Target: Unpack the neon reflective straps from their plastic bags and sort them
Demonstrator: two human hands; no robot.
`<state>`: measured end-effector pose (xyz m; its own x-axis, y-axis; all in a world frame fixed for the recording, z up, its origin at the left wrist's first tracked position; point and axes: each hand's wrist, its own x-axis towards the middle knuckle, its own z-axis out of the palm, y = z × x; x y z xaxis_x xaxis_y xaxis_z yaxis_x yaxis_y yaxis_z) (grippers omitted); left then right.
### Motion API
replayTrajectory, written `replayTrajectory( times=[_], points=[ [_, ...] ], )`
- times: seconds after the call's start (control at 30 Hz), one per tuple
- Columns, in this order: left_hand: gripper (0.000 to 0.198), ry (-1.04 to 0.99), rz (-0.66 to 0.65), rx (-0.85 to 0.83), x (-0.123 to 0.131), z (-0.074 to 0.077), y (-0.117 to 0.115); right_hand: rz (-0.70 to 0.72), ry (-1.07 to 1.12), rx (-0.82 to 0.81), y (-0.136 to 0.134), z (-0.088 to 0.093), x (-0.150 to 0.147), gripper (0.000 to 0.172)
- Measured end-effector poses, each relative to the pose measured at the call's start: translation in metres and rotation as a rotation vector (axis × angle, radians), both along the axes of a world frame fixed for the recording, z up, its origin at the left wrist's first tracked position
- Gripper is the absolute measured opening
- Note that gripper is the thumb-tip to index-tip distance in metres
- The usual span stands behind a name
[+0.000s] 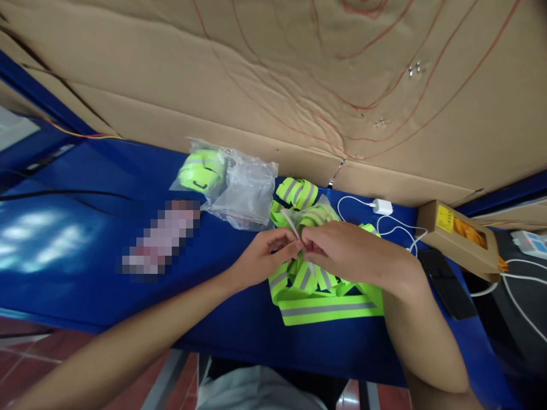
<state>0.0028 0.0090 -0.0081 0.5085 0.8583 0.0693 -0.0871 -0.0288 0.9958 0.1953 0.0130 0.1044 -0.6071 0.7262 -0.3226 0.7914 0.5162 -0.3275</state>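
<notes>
Head view: your forearms angle inward; your left hand (262,256) and right hand (348,250), fingertips together, pinch a white strip (292,223) over the reflective straps (325,307).

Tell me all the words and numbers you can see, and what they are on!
Nothing here can be read.
The yellow label on the cardboard box: print too small and blurred.
The pixelated patch on the blue table: hidden.
The straps pinched by left hand and right hand: no print shows.
</notes>
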Motion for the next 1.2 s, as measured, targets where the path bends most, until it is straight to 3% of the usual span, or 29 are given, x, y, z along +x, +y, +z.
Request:
replayTrajectory(
  times=[0.2,0.5,0.7,0.8,0.9,1.0,1.1,1.2],
  points=[
    [0.036,-0.028,-0.005,0.031,-0.001,0.003,-0.002,-0.002,0.004,0.003,-0.003,0.004,0.000,0.032],
    [0.030,-0.002,0.001,0.068,0.000,0.001,-0.007,0.030,0.087,-0.021,0.001,0.000,-0.003,0.027],
    [0.031,0.046,0.224,0.138,-0.011,0.003,0.007,-0.156,0.150,0.121,0.007,0.030,0.037,0.026],
    [0.028,0.012,0.262,0.090,-0.012,0.004,0.011,-0.111,0.268,0.036,0.008,0.039,0.049,0.031],
    [0.028,0.013,0.229,0.051,-0.013,0.003,0.012,-0.204,0.186,0.034,0.022,0.025,0.050,0.044],
    [0.030,0.096,0.171,0.101,-0.014,0.004,0.015,-0.381,0.016,0.009,0.048,-0.003,0.053,0.044],
    [0.033,0.187,0.169,0.133,-0.018,0.003,0.019,-0.337,0.056,-0.181,0.072,-0.027,0.061,0.033],
    [0.036,0.262,0.184,0.075,-0.024,-0.004,0.022,-0.314,0.186,-0.282,0.084,-0.040,0.069,0.030]
  ],
)
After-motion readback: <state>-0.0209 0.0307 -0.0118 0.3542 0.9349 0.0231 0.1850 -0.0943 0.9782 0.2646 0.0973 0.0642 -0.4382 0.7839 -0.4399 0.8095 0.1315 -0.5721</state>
